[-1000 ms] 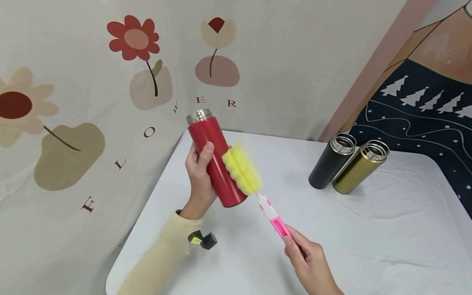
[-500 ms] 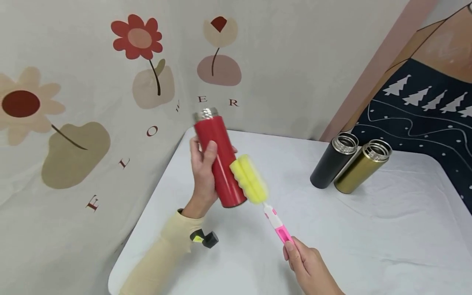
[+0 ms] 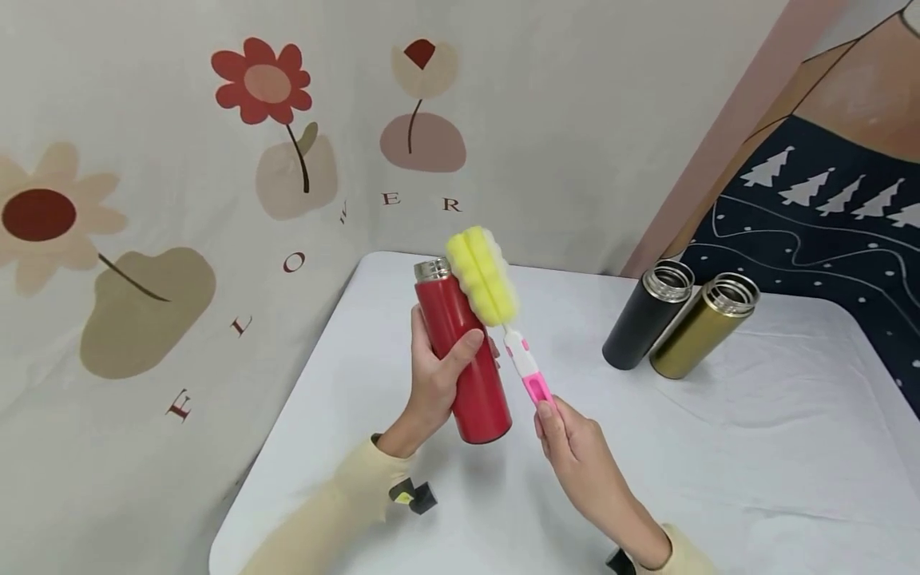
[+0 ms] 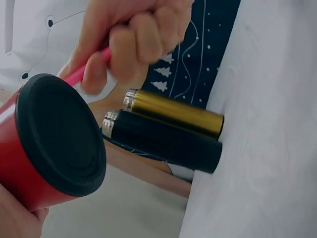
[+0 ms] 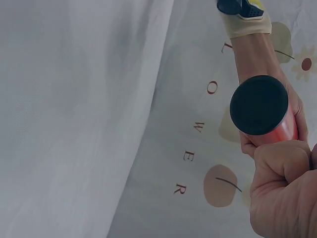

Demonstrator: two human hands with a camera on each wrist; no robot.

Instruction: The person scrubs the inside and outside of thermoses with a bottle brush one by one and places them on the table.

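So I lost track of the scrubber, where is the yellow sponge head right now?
In the head view, the yellow sponge head sits centre frame, against the red steel bottle's upper right side.

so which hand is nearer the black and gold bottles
Right. The right hand, gripping the pink brush handle, is nearer the black bottle and gold bottle; the left hand grips the red bottle farther left.

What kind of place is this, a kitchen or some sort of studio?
Likely a staged tabletop set, not a kitchen: a table under a white cloth, printed backdrops hung behind it, a flower one and a tree one, and no sink in view. The hands work a brush along a red flask.
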